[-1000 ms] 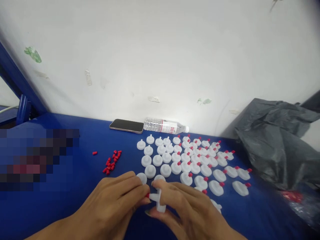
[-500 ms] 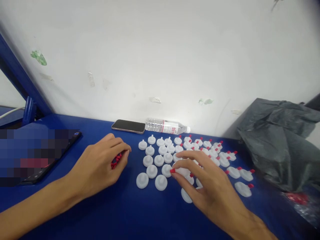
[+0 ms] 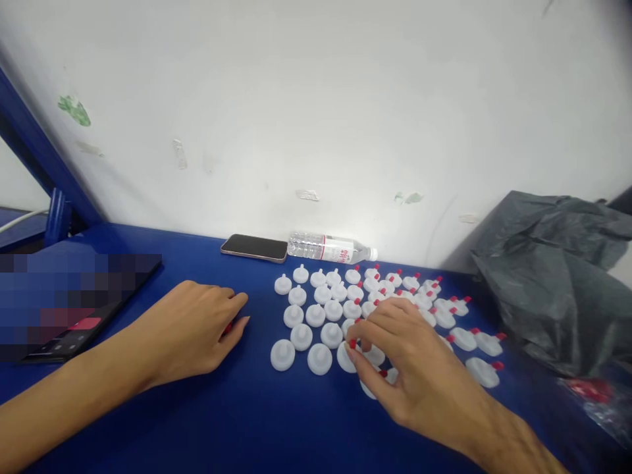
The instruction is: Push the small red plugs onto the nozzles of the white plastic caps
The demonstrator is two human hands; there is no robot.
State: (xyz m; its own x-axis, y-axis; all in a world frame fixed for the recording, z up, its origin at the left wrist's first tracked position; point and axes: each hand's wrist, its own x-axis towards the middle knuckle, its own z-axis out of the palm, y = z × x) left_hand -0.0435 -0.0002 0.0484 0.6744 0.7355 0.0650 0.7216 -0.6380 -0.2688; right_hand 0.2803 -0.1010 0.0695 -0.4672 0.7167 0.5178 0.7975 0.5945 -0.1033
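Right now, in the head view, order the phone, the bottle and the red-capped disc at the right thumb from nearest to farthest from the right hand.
1. Red-capped disc: touching or nearly touching the right hand, on its left.
2. Bottle: lying beyond the hand, leftward.
3. Phone: left of the bottle.

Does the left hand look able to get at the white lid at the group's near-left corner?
Probably yes: only bare blue table shows between the left hand and that white lid, and the right hand is farther right, at a red-capped lid.
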